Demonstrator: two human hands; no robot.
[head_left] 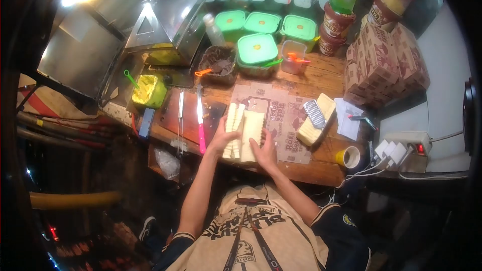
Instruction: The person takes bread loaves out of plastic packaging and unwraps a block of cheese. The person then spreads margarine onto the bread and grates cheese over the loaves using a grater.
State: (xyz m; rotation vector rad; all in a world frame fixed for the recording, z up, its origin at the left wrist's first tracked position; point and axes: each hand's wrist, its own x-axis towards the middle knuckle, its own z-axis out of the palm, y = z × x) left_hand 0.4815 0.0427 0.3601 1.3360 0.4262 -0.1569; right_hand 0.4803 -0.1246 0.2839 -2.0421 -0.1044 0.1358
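My left hand (224,136) is wrapped round a pale, ridged bread piece (233,130), its thumb across the front. In my right hand (264,148) is a second pale bread piece (249,133), with a smooth face and a ridged right edge. The two pieces stand side by side with a narrow gap, over the near edge of a printed cardboard sheet (290,135). Left of them, a pink-handled knife (202,125) and metal tongs (181,115) lie on a brown board (168,113).
A grater (315,114) rests on a pale yellow block (324,108) at the right. Behind stand green-lidded tubs (257,47), a dark spread container (217,65) and a yellow spread tub (149,91). Folded boxes (374,57), a cup (347,157) and a power strip (409,142) are rightward.
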